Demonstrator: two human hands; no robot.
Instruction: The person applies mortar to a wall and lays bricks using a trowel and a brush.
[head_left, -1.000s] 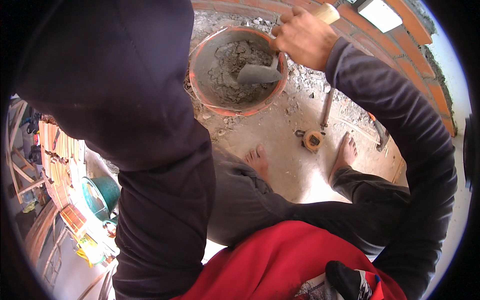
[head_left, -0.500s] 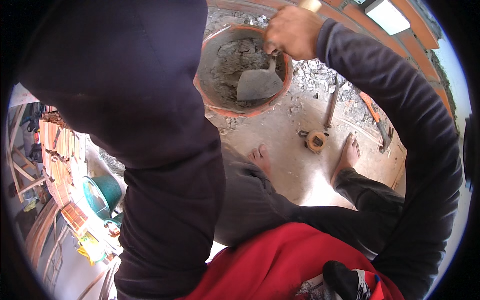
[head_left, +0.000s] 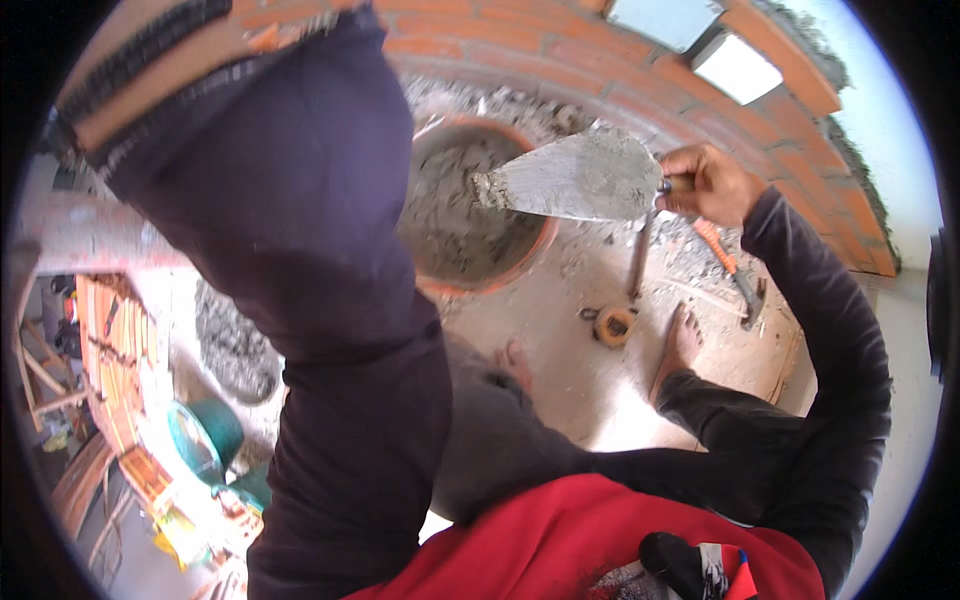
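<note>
My right hand is closed around the handle of a trowel, held up to the right of a round orange-rimmed tub. The wide grey blade points left over the tub, with a lump of wet mortar at its tip. More grey mortar fills the tub, part of it hidden behind my left sleeve. My left arm reaches up to the far left. Beyond its cuff there is a strip of wrist and a dark ribbed band, and the hand itself is out of the picture.
A brick wall curves along the far side, with white boxes set in it. On the floor lie a tape measure, an orange-handled hammer, a metal bar and rubble. A green bucket and stacked bricks stand left.
My right hand has moved right and nearer with the trowel, lifting the blade out of the tub and turning it to point left. The view has shifted, showing more wall.
</note>
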